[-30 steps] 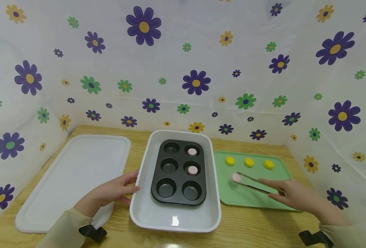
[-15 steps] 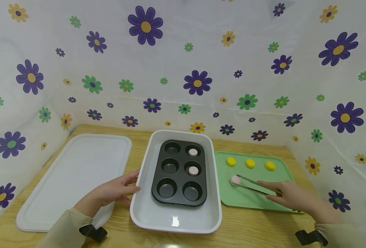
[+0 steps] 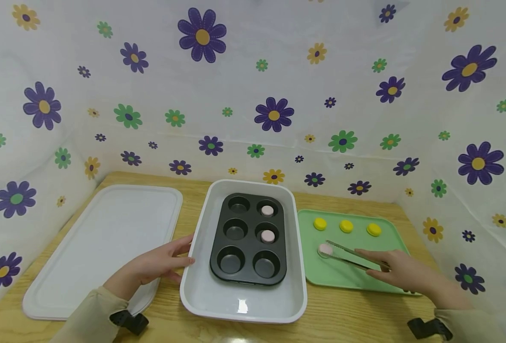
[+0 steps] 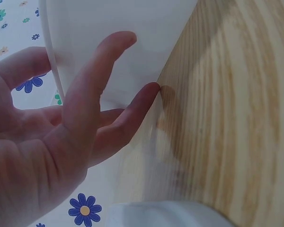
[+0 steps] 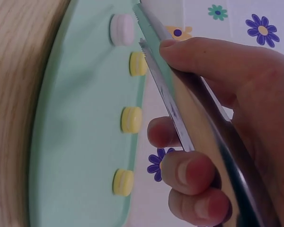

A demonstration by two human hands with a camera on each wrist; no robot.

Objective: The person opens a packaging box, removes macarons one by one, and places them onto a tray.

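My right hand [image 5: 255, 90] holds metal tongs [image 5: 217, 123] over the green tray [image 3: 343, 280]. Their toothed tips stand apart above a pink macaron [image 5: 122, 30], which rests on the tray in the right wrist view. From the head view, the tips straddle that macaron. My left hand [image 3: 160, 262] rests against the left outer wall of a white tub [image 3: 218, 302], its fingers spread loosely in the left wrist view. Inside the tub lies a dark muffin pan [image 3: 249, 267]. Two pink macarons [image 3: 268, 236] sit in the back and middle cups of its right column.
Three yellow macarons [image 3: 346, 226] form a row along the back of the green tray. A large white tray [image 3: 103, 243] lies on the wooden table [image 3: 334, 309] at the left. Flower-patterned sheeting [image 3: 236, 85] encloses the back and sides.
My right hand and the tongs have shifted slightly left, with the pink macaron now appearing a little lower between the tips. The left hand stays at the tub's wall.
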